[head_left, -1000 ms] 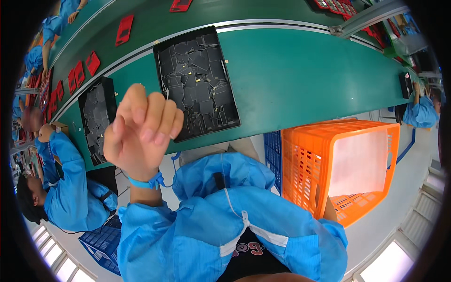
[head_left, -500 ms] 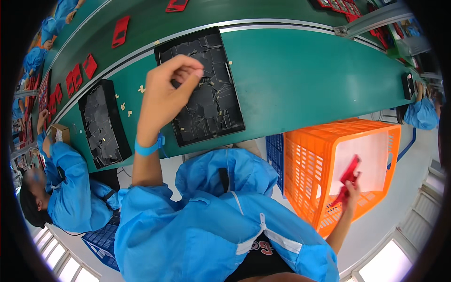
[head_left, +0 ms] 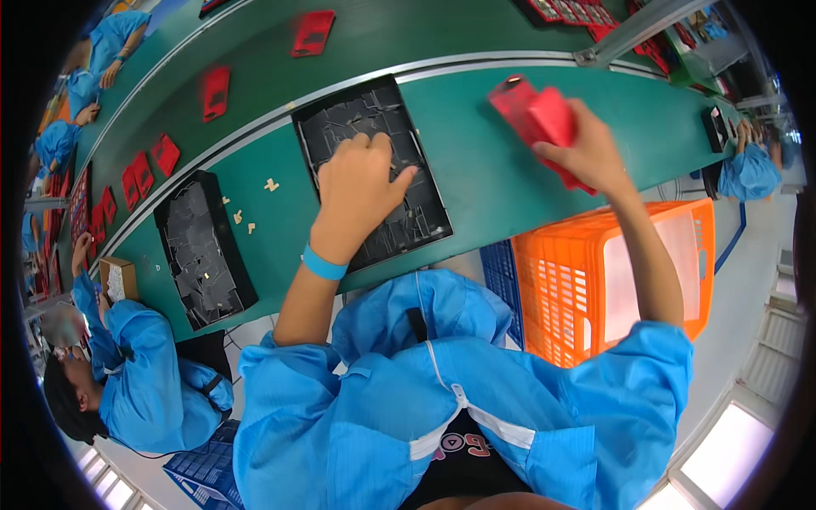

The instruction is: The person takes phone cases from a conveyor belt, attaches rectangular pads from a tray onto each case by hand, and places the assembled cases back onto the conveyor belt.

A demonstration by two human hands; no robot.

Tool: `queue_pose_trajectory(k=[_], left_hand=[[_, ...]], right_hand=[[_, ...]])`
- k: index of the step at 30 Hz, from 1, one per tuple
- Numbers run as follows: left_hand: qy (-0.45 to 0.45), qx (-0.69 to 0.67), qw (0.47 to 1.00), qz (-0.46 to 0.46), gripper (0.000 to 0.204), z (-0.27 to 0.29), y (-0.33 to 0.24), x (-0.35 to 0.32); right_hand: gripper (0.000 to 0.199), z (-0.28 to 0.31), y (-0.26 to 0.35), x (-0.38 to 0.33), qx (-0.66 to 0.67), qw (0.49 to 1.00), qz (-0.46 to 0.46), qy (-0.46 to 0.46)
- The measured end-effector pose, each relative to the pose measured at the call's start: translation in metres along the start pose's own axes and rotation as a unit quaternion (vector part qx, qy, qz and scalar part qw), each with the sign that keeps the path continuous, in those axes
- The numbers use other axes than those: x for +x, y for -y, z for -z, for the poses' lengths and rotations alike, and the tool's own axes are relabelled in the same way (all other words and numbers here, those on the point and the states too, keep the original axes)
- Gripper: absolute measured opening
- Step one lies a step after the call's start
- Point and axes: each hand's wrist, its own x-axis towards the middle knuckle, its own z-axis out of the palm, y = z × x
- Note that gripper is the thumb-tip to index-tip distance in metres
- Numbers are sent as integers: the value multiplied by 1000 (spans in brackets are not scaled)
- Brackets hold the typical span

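Over the black tray (head_left: 435, 204) on the green bench, my left hand (head_left: 355, 195) has its fingers bent down and its thumb held apart, and I see nothing in it. Thin dark sheet pieces (head_left: 361, 119) fill that tray in loose layers. My fingertips are partly hidden behind the knuckles. To the right, my right hand (head_left: 591, 149) grips red phone cases (head_left: 529, 110), apparently more than one, blurred by motion above the bench. A round camera-like cutout shows at the far end of one.
A second black tray (head_left: 229, 242) of dark pieces lies left, with small beige bits (head_left: 271, 184) between. Red cases (head_left: 313, 34) rest on the belt (head_left: 408, 34) beyond the metal rail. An orange crate (head_left: 557, 297) stands below right. A co-worker (head_left: 153, 365) sits left.
My right hand has risen from the orange crate to above the bench with the red phone cases. My left hand has loosened from a pinch and shifted slightly right and nearer over the tray.
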Motion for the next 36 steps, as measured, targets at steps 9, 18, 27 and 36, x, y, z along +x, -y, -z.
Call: queue_pose_trajectory(k=[9,18,27,36], left_hand=[[-12,-89,995,49,28,23,-1,-3],[34,-440,896,38,70,45,-5,54],[-147,-715,678,82,18,54,50,97],[-155,-737,634,176,29,66,83,94]], right_hand=[[62,-59,10,49,-34,996,79,24],[54,-24,99,50,126,962,238,-37],[42,-57,130,55,459,878,44,129],[27,-99,148,51,-49,907,373,189]])
